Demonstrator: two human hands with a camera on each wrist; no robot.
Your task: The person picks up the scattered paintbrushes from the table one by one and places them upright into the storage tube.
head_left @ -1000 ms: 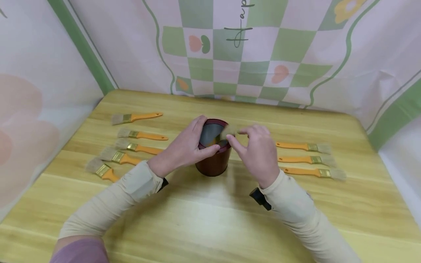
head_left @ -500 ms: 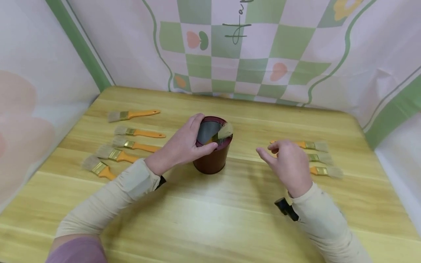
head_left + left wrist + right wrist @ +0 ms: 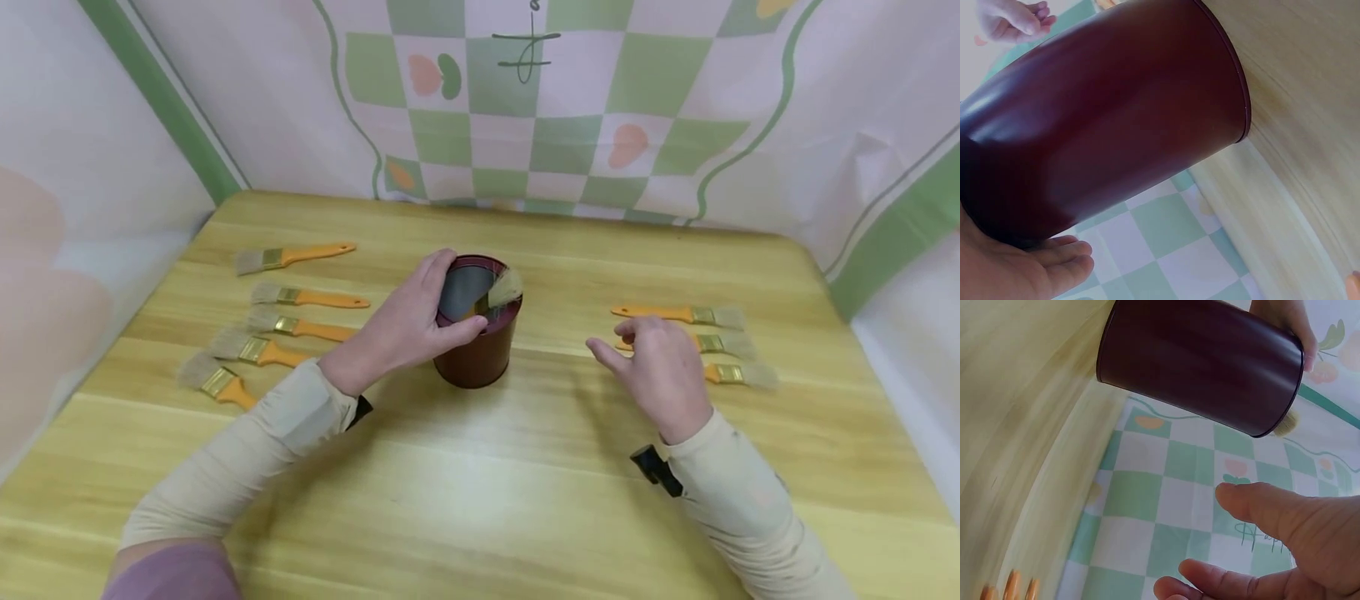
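A dark red bucket (image 3: 472, 362) stands upright on the wooden table in the head view. My left hand (image 3: 401, 321) holds it at the rim, thumb on the near side and fingers round the far left. Inside leans a paintbrush (image 3: 506, 286), its pale bristles sticking up past the right of the rim and its orange handle mostly hidden. To the right, my right hand (image 3: 660, 367) is off the bucket with loosely bent fingers and nothing in them. It partly covers several paintbrushes with orange handles. In the right wrist view, its thumb and fingers are apart below the bucket (image 3: 1204, 362).
Several more paintbrushes lie on the left of the table, among them a top one (image 3: 296, 257) and a lower one (image 3: 217, 382) near the left sleeve. On the right, a brush (image 3: 678, 314) lies behind the right hand. A checkered curtain (image 3: 570, 150) hangs along the table's back edge.
The right hand let go of the paintbrush at the bucket's rim and moved right, over the brushes there. The left hand has stayed on the bucket. The head view has shifted slightly.
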